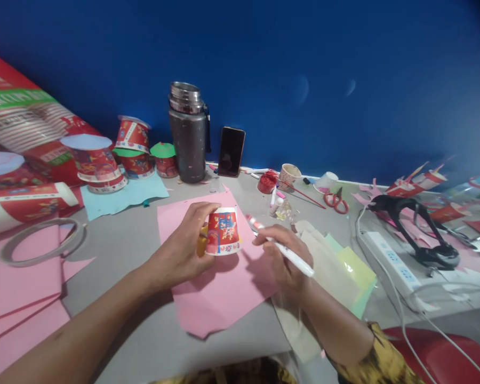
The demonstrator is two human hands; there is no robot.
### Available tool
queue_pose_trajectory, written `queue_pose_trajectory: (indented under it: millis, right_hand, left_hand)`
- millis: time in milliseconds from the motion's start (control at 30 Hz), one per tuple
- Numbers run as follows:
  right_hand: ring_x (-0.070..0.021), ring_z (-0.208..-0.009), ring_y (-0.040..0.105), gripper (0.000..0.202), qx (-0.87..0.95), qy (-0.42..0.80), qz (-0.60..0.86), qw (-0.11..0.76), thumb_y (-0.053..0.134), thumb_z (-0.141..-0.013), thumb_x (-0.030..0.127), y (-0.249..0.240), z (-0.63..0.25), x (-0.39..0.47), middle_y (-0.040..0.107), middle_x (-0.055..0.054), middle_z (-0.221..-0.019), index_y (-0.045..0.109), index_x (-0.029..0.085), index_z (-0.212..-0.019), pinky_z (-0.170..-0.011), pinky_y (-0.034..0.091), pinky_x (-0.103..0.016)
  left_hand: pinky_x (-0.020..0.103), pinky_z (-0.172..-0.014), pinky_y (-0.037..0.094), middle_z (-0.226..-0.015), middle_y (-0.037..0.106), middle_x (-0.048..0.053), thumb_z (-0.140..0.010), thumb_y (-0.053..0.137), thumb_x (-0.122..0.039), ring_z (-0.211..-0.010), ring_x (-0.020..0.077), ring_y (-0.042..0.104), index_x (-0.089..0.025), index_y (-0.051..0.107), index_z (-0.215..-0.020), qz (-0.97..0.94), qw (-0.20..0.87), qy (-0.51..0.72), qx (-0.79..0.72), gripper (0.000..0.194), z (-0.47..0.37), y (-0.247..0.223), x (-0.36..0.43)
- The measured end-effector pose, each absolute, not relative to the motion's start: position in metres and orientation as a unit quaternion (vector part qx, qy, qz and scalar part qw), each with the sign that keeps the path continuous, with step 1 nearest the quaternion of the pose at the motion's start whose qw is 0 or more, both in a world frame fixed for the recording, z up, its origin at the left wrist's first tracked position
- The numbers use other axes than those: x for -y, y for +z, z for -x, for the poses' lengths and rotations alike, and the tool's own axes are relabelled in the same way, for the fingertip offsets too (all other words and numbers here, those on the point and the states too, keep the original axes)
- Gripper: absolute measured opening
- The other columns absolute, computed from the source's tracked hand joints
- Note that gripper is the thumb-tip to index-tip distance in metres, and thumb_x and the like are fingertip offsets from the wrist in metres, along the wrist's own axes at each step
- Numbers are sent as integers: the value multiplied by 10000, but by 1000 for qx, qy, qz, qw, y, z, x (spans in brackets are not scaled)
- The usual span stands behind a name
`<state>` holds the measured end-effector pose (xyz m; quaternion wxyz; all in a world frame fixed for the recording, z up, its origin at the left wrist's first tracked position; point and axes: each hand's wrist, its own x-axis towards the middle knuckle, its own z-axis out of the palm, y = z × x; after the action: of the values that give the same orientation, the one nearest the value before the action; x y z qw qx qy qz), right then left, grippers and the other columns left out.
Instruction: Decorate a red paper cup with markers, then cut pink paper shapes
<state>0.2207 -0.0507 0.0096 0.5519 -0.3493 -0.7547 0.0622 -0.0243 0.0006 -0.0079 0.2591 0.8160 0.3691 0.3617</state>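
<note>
My left hand [190, 237] is closed around a red printed paper cup [225, 234], held upside down with its white base up. Blue marks and a yellow patch show on the cup's side. In my right hand [286, 253] is a white marker [294, 260], its reddish tip end pointing left toward the cup but apart from it. Under both hands lies a sheet of pink paper [208, 314] with a torn edge.
Behind stand a dark thermos flask [188, 138], a phone [231, 152] and several decorated cups [133, 134]. A tape roll [8, 250] lies at left. Red-handled scissors [336, 202], a power strip [392, 261] with cables and a black head strap [420, 234] are at right.
</note>
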Motion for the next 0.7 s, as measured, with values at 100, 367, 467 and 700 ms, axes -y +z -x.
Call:
queue_pose_trajectory:
  millis: [100, 367, 467, 700]
  right_hand:
    - [-204, -805, 772, 201, 734, 62, 368, 568, 536, -1104, 238, 0, -223, 42, 803, -39, -916, 678, 253, -1246, -771, 613, -346]
    - [-224, -950, 689, 653, 650, 331, 411, 547, 844, -860, 572, -14, -229, 18, 752, -132, -1299, 592, 261, -1375, -663, 614, -329]
    - [-275, -1141, 667, 930, 618, 420, 392, 537, 960, -693, 611, -16, -226, 14, 677, -171, -1454, 545, 260, -1449, -752, 639, -361]
    - [-362, -1394, 613, 1126, 603, 495, 367, 507, 1052, -578, 545, -19, -214, 20, 630, -179, -1502, 511, 245, -1519, -1136, 543, -531]
  left_hand:
    - [569, -1130, 574, -1529, 483, 127, -729, 684, -159, -1402, 375, 579, -293, 431, -1506, -782, 319, 373, -383, 828, 23, -4, 0]
    - [544, -1141, 559, -1575, 581, 165, -607, 957, -354, -1486, 473, 539, -265, 518, -1441, -583, 560, 449, -381, 947, 18, 4, -4]
    - [505, -1047, 613, -1540, 626, 170, -558, 1018, -407, -1403, 470, 620, -269, 477, -1496, -521, 615, 463, -369, 1091, 15, 2, -1]
    - [427, -980, 625, -1515, 652, 159, -632, 1031, -443, -1316, 405, 689, -304, 453, -1549, -531, 668, 410, -321, 1093, 5, -3, 12]
